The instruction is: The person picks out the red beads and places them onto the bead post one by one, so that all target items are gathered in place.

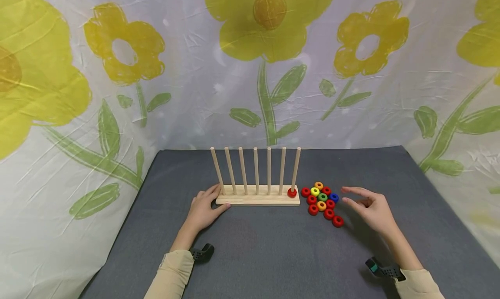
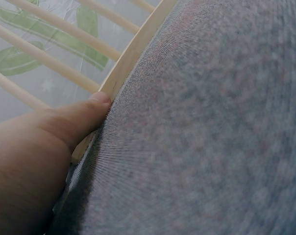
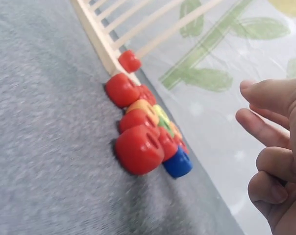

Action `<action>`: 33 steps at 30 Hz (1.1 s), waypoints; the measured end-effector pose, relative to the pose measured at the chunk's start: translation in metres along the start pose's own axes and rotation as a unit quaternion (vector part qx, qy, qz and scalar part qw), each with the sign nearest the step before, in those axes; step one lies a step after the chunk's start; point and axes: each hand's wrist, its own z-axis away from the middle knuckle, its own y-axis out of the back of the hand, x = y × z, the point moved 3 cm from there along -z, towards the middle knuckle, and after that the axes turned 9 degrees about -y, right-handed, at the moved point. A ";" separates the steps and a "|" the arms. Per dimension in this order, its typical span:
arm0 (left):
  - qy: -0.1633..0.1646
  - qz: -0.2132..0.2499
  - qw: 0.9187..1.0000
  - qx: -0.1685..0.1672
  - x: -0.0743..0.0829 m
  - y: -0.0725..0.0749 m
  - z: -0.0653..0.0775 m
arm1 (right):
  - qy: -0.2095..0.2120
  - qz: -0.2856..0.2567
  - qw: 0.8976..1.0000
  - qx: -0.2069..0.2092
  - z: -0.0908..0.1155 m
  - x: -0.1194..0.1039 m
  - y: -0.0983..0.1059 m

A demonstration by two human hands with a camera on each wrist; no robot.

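A wooden peg stand [image 1: 258,199] with a row of several upright pegs stands on the dark cloth. Its left end is gripped by my left hand [image 1: 204,210], thumb [image 2: 96,105] along the front edge and fingers toward the back. One red ring [image 1: 291,193] sits at the foot of the rightmost peg. Right of the stand lies a cluster of loose rings: several red, two orange, one yellow, one green [image 1: 322,197] and one blue [image 1: 333,198]. Just right of them my right hand [image 1: 371,210] hovers with nothing in it, thumb and forefinger apart.
A dark grey cloth [image 1: 250,255] covers the table. Behind it hangs a pale backdrop [image 1: 187,73] painted with yellow flowers. Each wrist wears a black strap, such as the right strap [image 1: 384,271].
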 end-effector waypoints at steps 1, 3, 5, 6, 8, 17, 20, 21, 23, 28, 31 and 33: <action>0.001 0.001 1.000 -0.001 0.000 0.000 0.000 | -0.005 -0.002 1.000 0.000 0.002 0.002 0.000; 0.003 0.000 1.000 -0.003 0.000 -0.001 0.001 | -0.009 0.002 1.000 0.001 0.005 0.003 0.000; 0.004 0.001 1.000 -0.002 0.001 -0.001 0.001 | -0.004 0.000 1.000 0.001 0.009 0.002 -0.001; 0.004 0.002 1.000 -0.001 0.001 -0.001 0.002 | -0.003 -0.002 1.000 0.002 0.010 0.000 -0.001; 0.003 0.002 1.000 0.001 0.001 -0.001 0.002 | 0.000 -0.004 1.000 0.005 0.014 -0.006 -0.002; 0.002 -0.003 1.000 0.006 0.000 -0.002 0.003 | -0.016 -0.024 1.000 0.005 0.030 -0.013 -0.004; 0.001 -0.003 1.000 0.004 -0.001 -0.002 0.003 | -0.028 -0.025 0.999 0.006 0.029 0.008 -0.007; 0.002 -0.004 1.000 0.004 -0.001 -0.002 0.003 | -0.032 -0.024 0.999 0.003 0.029 0.015 -0.007; 0.001 -0.004 1.000 0.003 -0.001 -0.002 0.002 | -0.040 -0.026 0.999 -0.006 0.028 0.026 -0.009; -0.003 -0.005 1.000 0.008 0.000 -0.002 0.002 | -0.050 -0.018 0.998 -0.027 0.026 0.038 -0.015; -0.003 -0.004 1.000 0.011 0.000 -0.001 0.001 | -0.053 -0.013 0.998 -0.031 0.024 0.041 -0.017; -0.003 -0.005 1.000 0.012 0.000 -0.001 0.001 | -0.055 -0.012 0.998 -0.035 0.024 0.040 -0.017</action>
